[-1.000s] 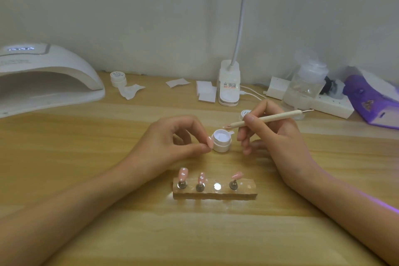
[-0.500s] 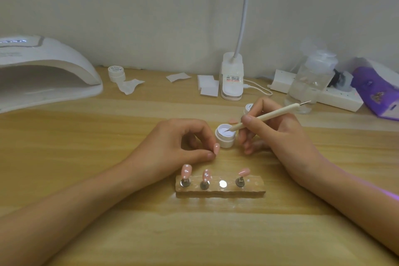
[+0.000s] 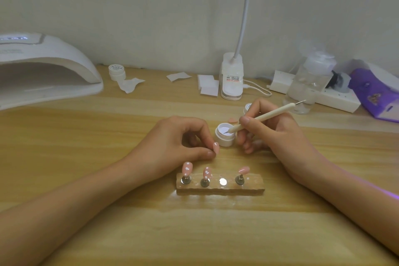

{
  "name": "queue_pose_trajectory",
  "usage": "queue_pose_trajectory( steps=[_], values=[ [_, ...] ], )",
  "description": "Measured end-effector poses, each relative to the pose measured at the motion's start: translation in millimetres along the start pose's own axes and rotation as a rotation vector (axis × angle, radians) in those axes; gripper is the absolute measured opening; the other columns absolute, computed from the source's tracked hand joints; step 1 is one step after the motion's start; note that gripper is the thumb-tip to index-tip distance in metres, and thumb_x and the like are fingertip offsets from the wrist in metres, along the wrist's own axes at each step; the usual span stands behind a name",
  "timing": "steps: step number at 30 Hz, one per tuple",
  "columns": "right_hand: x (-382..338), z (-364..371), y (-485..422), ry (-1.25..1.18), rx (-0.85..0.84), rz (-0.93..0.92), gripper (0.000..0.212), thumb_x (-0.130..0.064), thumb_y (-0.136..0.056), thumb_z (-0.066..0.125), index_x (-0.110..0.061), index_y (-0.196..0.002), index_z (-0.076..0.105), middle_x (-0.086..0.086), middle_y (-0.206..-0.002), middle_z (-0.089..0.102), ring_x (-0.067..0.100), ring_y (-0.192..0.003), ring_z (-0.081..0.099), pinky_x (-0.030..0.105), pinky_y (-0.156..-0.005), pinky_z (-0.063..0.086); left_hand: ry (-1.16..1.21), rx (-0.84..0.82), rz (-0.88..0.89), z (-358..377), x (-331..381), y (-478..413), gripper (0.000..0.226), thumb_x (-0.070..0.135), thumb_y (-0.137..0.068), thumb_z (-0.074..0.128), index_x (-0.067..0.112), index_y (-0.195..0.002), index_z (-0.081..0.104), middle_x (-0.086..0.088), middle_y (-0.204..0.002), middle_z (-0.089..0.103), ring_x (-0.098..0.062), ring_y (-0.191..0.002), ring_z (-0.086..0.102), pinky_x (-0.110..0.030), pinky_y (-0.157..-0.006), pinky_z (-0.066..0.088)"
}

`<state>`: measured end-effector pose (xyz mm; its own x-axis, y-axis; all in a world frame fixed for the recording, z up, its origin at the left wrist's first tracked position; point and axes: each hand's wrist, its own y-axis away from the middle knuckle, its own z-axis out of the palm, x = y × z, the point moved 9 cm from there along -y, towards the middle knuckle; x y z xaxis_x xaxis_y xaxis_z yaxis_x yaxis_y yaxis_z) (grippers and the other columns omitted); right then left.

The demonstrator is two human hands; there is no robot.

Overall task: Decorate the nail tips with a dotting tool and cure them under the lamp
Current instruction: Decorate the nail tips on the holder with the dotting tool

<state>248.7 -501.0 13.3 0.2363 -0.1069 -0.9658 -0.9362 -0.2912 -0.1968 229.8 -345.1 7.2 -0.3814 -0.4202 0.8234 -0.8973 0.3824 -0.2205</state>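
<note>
A person's right hand (image 3: 278, 134) lowers the dotting tool (image 3: 266, 117) into the small white jar (image 3: 224, 136) at the middle of the desk (image 3: 86, 179). A second ago its working end hovered above the rim; now it sits in the white gel inside. Judged from this, the tool is being loaded for the next round of dots and no dot is being laid yet.

The right hand grips the tool like a pen, thumb and forefinger closed round the shaft, the other fingers curled low beside the jar. The left hand (image 3: 179, 142) has barely shifted. It pinches a plain pink nail tip (image 3: 216, 148) between thumb and forefinger just left of the jar, the remaining fingers folded in.

In front of both hands stands the wooden holder (image 3: 220, 188). It carries two dotted tips (image 3: 187, 168), one undotted tip (image 3: 244, 170) and one bare metal peg (image 3: 223, 181), the likely seat of the held tip. The curing lamp (image 3: 43, 71) waits at the far left, well apart and with nothing visible under it, so curing looks still to come.
</note>
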Motion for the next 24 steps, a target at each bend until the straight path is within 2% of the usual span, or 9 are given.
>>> queue_pose_trajectory(
  steps=[6,16,24],
  values=[
    [-2.3,-6.5,0.7,-0.092,0.054,-0.022,0.019,-0.021,-0.09,0.062,-0.01,-0.079,0.051,0.009,-0.066,0.065,0.018,-0.057,0.059,0.028,-0.052,0.053,-0.028,-0.019,0.008,0.0,3.1,-0.7,0.021,0.01,-0.075,0.082,0.027,-0.071,0.07,0.02,-0.072,0.069,0.003,-0.068,0.058,-0.004,-0.062,0.039],
    [-20.1,-17.7,6.5,-0.146,0.153,-0.186,0.02,-0.029,-0.088,0.062,-0.014,-0.082,0.051,0.008,-0.07,0.069,0.019,-0.062,0.066,0.026,-0.055,0.053,-0.051,-0.035,0.048,2.0,9.2,-2.8,0.021,0.014,-0.074,0.082,0.03,-0.07,0.069,0.02,-0.071,0.068,-0.001,-0.059,0.052,-0.008,-0.058,0.038],
    [-13.1,-16.7,5.0,-0.185,0.141,-0.064,0.024,-0.027,-0.081,0.067,-0.013,-0.077,0.049,0.008,-0.065,0.067,0.017,-0.055,0.063,0.024,-0.049,0.051,-0.028,-0.052,0.04,2.7,6.7,-2.7,0.026,0.012,-0.075,0.082,0.033,-0.07,0.068,0.019,-0.071,0.069,0.0,-0.057,0.055,-0.006,-0.057,0.037]
  ],
)
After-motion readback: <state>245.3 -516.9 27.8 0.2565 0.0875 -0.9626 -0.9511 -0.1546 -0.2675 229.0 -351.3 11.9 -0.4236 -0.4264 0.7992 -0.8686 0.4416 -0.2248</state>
